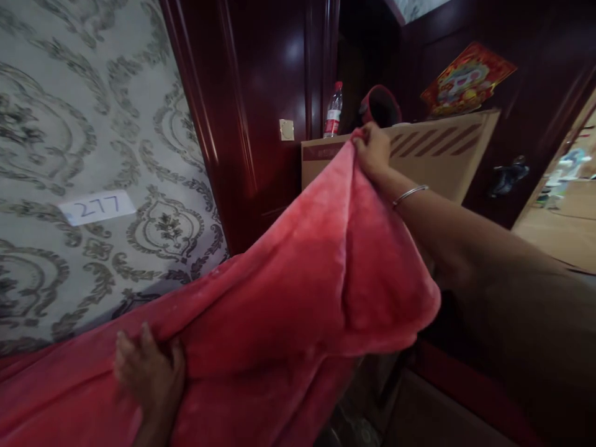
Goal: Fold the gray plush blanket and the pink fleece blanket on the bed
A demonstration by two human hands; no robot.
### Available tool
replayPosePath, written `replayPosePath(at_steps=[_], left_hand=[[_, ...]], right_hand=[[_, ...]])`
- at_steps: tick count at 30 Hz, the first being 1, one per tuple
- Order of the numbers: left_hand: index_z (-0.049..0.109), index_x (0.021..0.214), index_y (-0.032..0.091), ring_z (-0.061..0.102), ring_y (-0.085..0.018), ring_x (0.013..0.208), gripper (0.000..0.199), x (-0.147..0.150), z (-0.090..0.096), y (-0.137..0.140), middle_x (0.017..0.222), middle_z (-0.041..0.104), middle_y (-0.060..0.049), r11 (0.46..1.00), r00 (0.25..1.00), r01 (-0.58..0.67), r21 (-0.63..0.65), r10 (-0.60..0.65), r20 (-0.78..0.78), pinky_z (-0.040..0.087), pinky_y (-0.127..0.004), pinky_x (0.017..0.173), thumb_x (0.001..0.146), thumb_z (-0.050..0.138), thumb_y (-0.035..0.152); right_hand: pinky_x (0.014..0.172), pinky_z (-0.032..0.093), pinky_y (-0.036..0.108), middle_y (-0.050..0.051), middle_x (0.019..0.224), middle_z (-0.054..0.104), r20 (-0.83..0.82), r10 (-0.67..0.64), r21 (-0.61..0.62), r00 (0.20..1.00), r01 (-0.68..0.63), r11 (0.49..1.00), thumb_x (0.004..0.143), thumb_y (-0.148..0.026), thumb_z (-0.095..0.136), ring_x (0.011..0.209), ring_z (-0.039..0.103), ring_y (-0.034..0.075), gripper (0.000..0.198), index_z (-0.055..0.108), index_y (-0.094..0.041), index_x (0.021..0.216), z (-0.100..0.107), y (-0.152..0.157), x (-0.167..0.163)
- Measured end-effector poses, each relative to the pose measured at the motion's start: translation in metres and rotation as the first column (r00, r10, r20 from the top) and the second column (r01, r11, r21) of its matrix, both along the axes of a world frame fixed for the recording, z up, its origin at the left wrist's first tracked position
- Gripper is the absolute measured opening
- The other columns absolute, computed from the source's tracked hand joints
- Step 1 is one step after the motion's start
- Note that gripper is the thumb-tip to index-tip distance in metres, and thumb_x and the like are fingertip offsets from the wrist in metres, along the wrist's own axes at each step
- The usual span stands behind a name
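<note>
A red plush blanket (288, 279) stretches across the lower left and rises to a peak in the middle of the head view. At that peak my right hand (374, 149) is closed, pinching the blanket's edge between thumb and fingers. A silver bangle (410, 194) circles my right wrist. My left hand (151, 369) rests on the blanket at the lower left, fingers spread, slightly blurred. Below the raised edge, the blanket's fold hangs down with a rounded corner. Whatever lies under the blanket is hidden.
Behind my right hand stands a cardboard box (437, 149), with a plastic bottle (333, 112) and a red round object (380, 105) on top. Patterned wallpaper (93, 261) bears a paper marked 277 (97, 207). A dark door with a handle (510, 176) is at right.
</note>
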State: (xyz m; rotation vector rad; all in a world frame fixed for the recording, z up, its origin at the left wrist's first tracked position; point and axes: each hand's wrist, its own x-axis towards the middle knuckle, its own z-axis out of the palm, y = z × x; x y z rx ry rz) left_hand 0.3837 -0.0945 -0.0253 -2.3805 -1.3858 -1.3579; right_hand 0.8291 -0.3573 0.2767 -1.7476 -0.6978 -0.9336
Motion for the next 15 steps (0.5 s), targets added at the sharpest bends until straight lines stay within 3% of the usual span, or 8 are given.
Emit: replayPosePath(at_steps=[5, 9, 12, 15], left_hand=[[0.035, 0.148, 0.0, 0.027, -0.048, 0.143, 0.073, 0.001, -0.017, 0.023, 0.158, 0.021, -0.03, 0.999, 0.988, 0.0, -0.04, -0.006, -0.152, 0.031, -0.065, 0.111, 0.092, 0.028, 0.045], [0.04, 0.144, -0.002, 0.039, -0.045, 0.137, 0.076, 0.0, -0.027, 0.038, 0.15, 0.036, -0.03, 0.993, 0.968, -0.039, -0.109, 0.011, -0.252, 0.036, -0.059, 0.11, 0.09, 0.024, 0.05], [0.042, 0.143, -0.003, 0.045, -0.045, 0.133, 0.082, 0.0, -0.032, 0.043, 0.148, 0.042, -0.03, 0.984, 0.95, -0.089, -0.153, 0.038, -0.309, 0.039, -0.057, 0.108, 0.089, 0.017, 0.054], [0.041, 0.144, -0.002, 0.049, -0.045, 0.129, 0.085, 0.0, -0.035, 0.047, 0.147, 0.045, -0.029, 0.976, 0.936, -0.117, -0.186, 0.046, -0.349, 0.041, -0.057, 0.106, 0.087, 0.015, 0.056]], right_hand=[[0.087, 0.043, 0.029, 0.008, 0.106, 0.065, -0.119, 0.058, -0.194, 0.991, -0.08, 0.978, 0.091, -0.016, 0.054, 0.102, 0.057, 0.021, 0.008, 0.06, -0.021, 0.093, -0.106, 0.076, 0.059], [0.09, 0.045, 0.032, 0.013, 0.119, 0.067, -0.221, 0.006, -0.441, 0.975, -0.105, 0.891, 0.096, -0.018, 0.045, 0.106, 0.061, 0.023, 0.025, 0.065, -0.017, 0.109, -0.185, 0.118, 0.09], [0.092, 0.047, 0.032, 0.015, 0.121, 0.069, -0.306, 0.024, -0.552, 0.952, -0.198, 0.81, 0.093, -0.019, 0.051, 0.108, 0.064, 0.024, 0.029, 0.067, -0.015, 0.117, -0.231, 0.13, 0.097], [0.093, 0.048, 0.028, 0.01, 0.122, 0.071, -0.362, 0.037, -0.571, 0.932, -0.253, 0.781, 0.089, -0.017, 0.059, 0.11, 0.065, 0.021, 0.036, 0.067, -0.019, 0.124, -0.259, 0.12, 0.1]])
